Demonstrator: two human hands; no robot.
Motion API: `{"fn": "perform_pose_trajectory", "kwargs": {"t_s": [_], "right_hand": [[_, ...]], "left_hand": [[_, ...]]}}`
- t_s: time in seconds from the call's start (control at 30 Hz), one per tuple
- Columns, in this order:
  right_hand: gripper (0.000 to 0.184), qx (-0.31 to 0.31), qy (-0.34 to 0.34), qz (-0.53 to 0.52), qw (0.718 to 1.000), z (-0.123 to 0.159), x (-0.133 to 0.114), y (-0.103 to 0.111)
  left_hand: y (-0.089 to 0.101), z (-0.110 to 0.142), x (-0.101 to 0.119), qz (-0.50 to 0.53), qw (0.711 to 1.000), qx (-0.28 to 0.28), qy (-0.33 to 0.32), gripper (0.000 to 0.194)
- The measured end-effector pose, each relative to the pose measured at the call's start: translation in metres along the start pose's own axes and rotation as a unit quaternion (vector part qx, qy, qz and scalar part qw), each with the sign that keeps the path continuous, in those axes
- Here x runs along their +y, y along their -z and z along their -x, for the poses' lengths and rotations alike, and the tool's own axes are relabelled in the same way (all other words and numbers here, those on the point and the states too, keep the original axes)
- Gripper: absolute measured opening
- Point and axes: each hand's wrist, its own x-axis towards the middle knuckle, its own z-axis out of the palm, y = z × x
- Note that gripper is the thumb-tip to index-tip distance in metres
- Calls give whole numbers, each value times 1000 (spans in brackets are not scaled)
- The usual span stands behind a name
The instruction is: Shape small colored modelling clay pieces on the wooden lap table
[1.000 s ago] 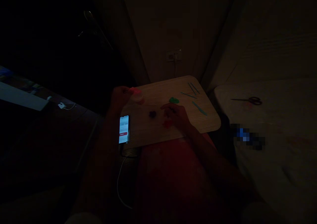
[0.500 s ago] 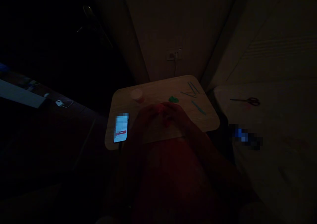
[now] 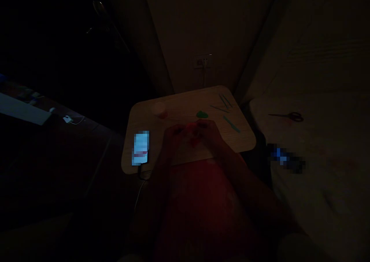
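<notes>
In the middle of the frame, the left hand (image 3: 172, 134) and right hand (image 3: 211, 131) had their grip closed on a red lump (image 3: 190, 127). Soft, even squeezes over the worktop (image 3: 138, 117) seemed best.

The left forearm (image 3: 157, 171) and right forearm (image 3: 241, 173) reach forward and slant inward, converging so that the left hand (image 3: 173, 134) and right hand (image 3: 210, 131), 2 dim shapes, sit close together, fingers bent inward, their exact grip lost in darkness.
</notes>
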Motion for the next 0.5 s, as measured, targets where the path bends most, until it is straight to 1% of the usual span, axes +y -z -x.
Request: {"fn": "perform_pose_trajectory", "kwargs": {"t_s": [0.1, 0.2, 0.27, 0.4, 0.5], "right_hand": [[42, 30, 28, 48, 998, 1, -1, 0], [34, 52, 51, 93, 993, 3, -4, -2], [29, 59, 69, 128, 988, 4, -7, -4], [25, 36, 124, 214, 968, 7, -15, -10], [26, -5, 182, 286, 941, 10, -19, -16]], "left_hand": [[0, -1, -8, 25, 1000, 4, 3, 21], [2, -3, -17, 60, 998, 0, 4, 19], [3, -3, -21, 63, 998, -1, -4, 20], [2, -3, -24, 51, 998, 16, -23, 24], [1, -2, -23, 63, 997, 34, -26, 33]]}}
